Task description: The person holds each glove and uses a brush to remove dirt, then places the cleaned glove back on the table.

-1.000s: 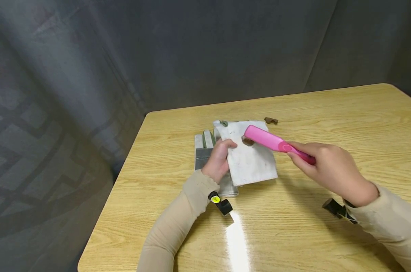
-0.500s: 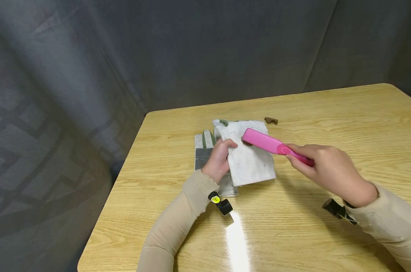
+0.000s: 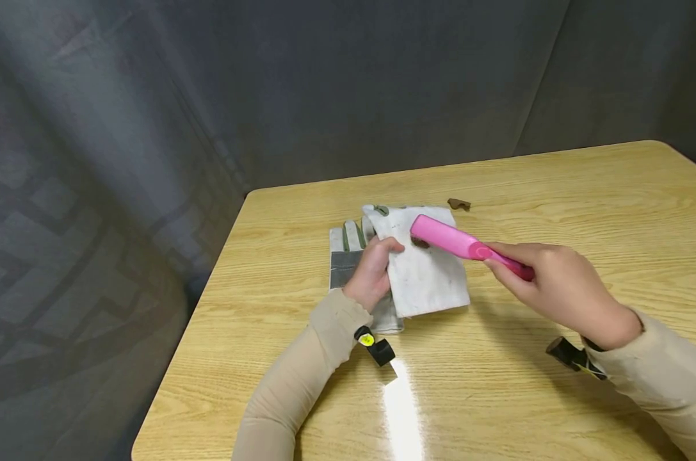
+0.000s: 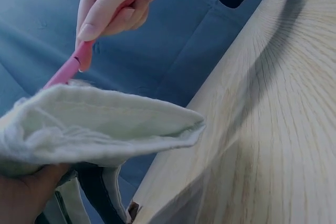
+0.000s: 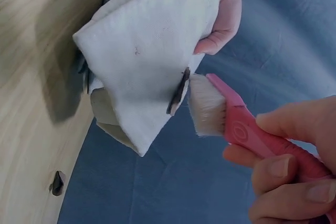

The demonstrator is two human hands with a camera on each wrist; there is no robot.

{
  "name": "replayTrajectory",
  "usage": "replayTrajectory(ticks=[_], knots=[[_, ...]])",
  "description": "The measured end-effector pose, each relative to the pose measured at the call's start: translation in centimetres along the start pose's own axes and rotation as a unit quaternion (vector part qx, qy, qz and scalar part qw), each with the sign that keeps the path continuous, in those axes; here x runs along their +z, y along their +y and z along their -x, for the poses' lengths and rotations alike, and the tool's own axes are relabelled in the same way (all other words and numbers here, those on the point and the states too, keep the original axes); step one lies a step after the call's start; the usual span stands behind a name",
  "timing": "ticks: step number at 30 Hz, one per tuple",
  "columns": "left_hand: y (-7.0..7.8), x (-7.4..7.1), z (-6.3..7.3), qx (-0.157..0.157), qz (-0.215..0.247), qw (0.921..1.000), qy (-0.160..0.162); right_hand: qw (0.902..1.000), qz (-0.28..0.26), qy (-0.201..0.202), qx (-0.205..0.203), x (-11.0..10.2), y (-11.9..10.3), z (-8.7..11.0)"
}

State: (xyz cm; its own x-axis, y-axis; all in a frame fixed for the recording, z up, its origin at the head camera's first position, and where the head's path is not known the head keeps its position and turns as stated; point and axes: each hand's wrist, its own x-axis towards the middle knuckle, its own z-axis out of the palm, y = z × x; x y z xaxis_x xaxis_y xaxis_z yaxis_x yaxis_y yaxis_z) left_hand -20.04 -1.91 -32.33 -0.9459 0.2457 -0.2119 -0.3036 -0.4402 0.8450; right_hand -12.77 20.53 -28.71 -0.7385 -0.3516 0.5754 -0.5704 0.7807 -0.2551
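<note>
My left hand (image 3: 375,272) grips a white work glove (image 3: 431,282) by its side, thumb on top, and holds it raised with its wide cuff towards me. A brown flat piece (image 5: 179,92) lies on the cuff's face. My right hand (image 3: 563,288) holds a pink brush (image 3: 448,237) by the handle. In the right wrist view, its white bristles (image 5: 206,106) are right at the brown piece. Under the left hand a second glove (image 3: 342,269), white and grey with green trim, lies on the table, partly hidden.
Another brown piece (image 3: 459,204) lies on the wooden table (image 3: 555,198) behind the raised glove. A dark curtain (image 3: 382,89) hangs beyond the table's far edge and along its left side. Both wrists carry small black cameras.
The brush head has dipped slightly over the brown piece and come back up a little. The raised glove shifts a touch, while both arms stay nearly in place.
</note>
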Motion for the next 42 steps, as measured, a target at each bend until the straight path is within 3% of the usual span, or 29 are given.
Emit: replayTrajectory(ticks=[7,17,35,42], knots=[[0.01,0.15,0.16,-0.004,-0.014,0.9999,-0.004,0.9992,-0.019,0.033,0.006,-0.19,-0.05,-0.05],[0.02,0.22,0.12,0.001,-0.007,0.9999,-0.014,1.0000,-0.008,0.005,-0.002,0.22,-0.18,0.06],[0.30,-0.09,-0.20,0.011,0.002,0.9999,0.002,0.9983,0.038,-0.029,0.034,-0.71,0.47,-0.13],[0.28,-0.07,-0.20,0.012,0.004,0.9999,0.010,0.9994,0.016,-0.004,0.029,-0.61,0.33,-0.13]])
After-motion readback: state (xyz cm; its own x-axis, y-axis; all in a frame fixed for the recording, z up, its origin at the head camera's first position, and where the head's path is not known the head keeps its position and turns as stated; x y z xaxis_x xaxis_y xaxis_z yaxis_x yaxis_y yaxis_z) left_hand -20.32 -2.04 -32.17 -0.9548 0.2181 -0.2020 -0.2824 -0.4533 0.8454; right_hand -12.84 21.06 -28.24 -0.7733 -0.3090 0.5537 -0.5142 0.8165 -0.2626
